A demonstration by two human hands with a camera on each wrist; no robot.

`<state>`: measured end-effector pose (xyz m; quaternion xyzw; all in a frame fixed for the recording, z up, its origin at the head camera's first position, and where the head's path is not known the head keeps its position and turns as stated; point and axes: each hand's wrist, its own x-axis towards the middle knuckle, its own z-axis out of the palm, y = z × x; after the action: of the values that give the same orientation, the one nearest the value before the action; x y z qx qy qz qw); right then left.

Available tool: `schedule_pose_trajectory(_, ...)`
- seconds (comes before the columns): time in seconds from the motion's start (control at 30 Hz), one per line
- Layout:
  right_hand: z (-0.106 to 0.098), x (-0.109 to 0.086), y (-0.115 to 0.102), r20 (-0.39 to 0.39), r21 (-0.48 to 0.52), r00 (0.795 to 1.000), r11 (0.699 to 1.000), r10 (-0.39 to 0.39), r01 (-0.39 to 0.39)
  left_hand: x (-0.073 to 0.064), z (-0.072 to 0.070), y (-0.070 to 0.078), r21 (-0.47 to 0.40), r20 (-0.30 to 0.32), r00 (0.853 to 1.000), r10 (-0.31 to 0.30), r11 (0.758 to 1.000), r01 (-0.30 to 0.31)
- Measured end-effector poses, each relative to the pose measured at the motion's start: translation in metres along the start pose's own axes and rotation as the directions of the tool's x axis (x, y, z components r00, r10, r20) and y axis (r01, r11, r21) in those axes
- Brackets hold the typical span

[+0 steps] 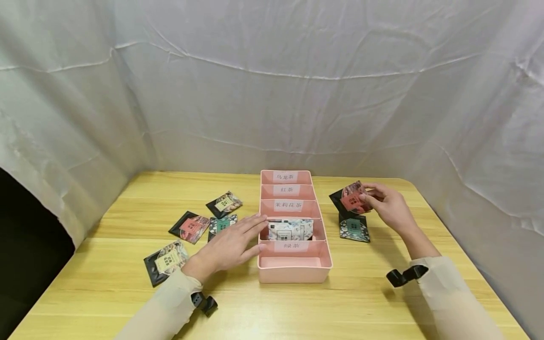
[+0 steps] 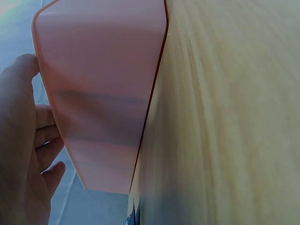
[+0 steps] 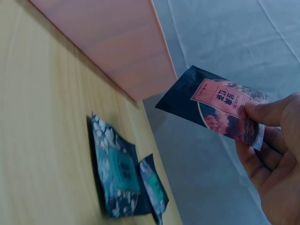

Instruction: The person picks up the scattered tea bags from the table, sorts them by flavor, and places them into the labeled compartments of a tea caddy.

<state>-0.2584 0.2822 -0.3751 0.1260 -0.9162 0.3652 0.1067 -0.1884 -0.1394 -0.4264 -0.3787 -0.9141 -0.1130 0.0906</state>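
My right hand [image 1: 388, 208] pinches a black tea sachet with a red label [image 3: 225, 103] between thumb and fingers, raised to the right of the pink divided box [image 1: 293, 275]. Beneath it on the table lies a sachet with a green label [image 1: 354, 229]; the right wrist view shows a second green-labelled sachet [image 3: 153, 185] overlapping it. On the other side, my left hand [image 1: 231, 243] rests with extended fingers at the box's left rim. A pale, flowered sachet [image 1: 291, 230] stands in the second compartment from the front.
Left of the box lie two yellow-labelled sachets, one far [image 1: 224, 204] and one near [image 1: 166, 262], and a red-labelled one [image 1: 191, 226]. A green-labelled sachet [image 1: 222, 224] is partly hidden by my left hand. White cloth [image 1: 289, 113] hangs behind the wooden table [image 1: 293, 311].
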Motion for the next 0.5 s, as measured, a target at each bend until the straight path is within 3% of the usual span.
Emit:
schedule_pose_trajectory(0.3, 0.007, 0.014, -0.022, -0.005, -0.025, 0.996, 0.996, -0.088, 0.088, 0.000, 0.001, -0.001, 0.004, -0.003, 1.000, 0.005, 1.000, -0.005)
schedule_pose_trajectory(0.5, 0.014, 0.023, -0.037, 0.032, -0.038, 0.993, 0.992, -0.116, 0.117, 0.000, 0.000, -0.001, 0.008, 0.010, 1.000, 0.000, 1.000, 0.000)
